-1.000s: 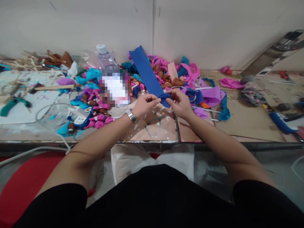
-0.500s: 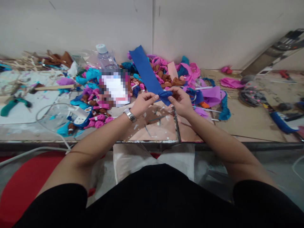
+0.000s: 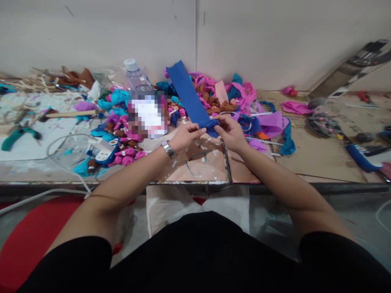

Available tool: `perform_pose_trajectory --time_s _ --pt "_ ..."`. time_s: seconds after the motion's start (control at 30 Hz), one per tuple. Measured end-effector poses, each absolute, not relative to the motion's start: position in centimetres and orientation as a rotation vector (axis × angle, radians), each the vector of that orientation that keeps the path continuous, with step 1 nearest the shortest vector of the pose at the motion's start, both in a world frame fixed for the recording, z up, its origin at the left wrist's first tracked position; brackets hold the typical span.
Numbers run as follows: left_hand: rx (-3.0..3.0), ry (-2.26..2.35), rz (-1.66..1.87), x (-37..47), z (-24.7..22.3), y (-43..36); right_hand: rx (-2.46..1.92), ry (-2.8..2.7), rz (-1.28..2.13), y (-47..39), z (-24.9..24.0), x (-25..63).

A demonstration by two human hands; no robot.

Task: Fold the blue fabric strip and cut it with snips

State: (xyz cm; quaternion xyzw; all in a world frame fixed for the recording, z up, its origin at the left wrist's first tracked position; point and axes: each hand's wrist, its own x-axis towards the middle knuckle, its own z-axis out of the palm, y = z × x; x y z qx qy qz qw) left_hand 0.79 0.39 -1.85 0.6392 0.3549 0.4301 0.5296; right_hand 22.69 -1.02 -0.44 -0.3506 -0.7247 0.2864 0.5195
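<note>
A long dark blue strip point(image 3: 187, 91), which looks like crepe paper or thin cloth, slants from the back of the bench down to my hands. Its near end is gathered and twisted. My left hand point(image 3: 187, 137) pinches the left side of that end between thumb and fingers. On the right side, my right hand point(image 3: 230, 132) grips the bunched part with thumb and forefinger. Behind the strip lies a heap of crumpled pink, brown, teal and purple pieces point(image 3: 210, 99). Whether anything is wrapped inside the gathered end is hidden.
A clear bottle with a white cap point(image 3: 137, 75) stands behind a blurred-out bright rectangle. Green-handled pliers point(image 3: 18, 136), a hammer-like tool point(image 3: 70, 114) and a blue-and-white power strip point(image 3: 106, 152) lie left. A white cable point(image 3: 65, 190) crosses the bench edge. Pink strips point(image 3: 296, 107) lie right.
My hands and the gathered end of the blue strip have dipped slightly. My left fingers have shifted a little along the strip; both hands keep their hold.
</note>
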Motion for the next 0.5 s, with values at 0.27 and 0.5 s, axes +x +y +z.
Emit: perform_pose_trajectory --time_s 0.27,0.5 --pt "1.510 0.909 1.117 0.7 -1.7 0.3 -0.890 -1.822 0.510 -0.6 -0.4 23.7" --pt "1.870 0.807 1.143 0.9 -1.6 -0.3 -0.830 -2.095 0.365 -1.0 0.0 23.7"
